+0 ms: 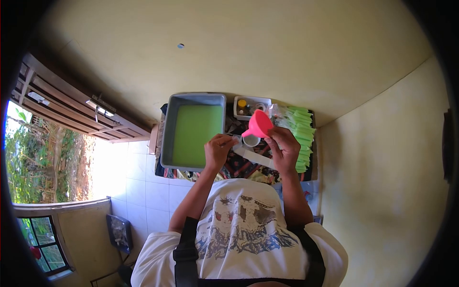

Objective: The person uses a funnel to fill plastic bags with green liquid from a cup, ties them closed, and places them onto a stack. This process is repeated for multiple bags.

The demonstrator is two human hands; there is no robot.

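A pink funnel [260,124] is held by its rim in my right hand [284,147], its spout pointing down and left. Beneath it stands a white cup [251,140]. My left hand [220,149] is closed, its fingertips pinching a small clear plastic piece [236,139] left of the cup. Beside that hand, a grey tub [166,138] holds green liquid [197,131]. Several filled green packets [301,138] lie in a row to the right. A white strip-shaped object [258,158] rests on the patterned cloth below the cup.
Behind the cup is a small white tray [236,109] with a yellow-lidded jar [242,103] and other small items. Crumpled clear plastic [278,112] lies next to it. A wall rises behind the table. An open door [86,105] and a dark chair [119,233] are at the left.
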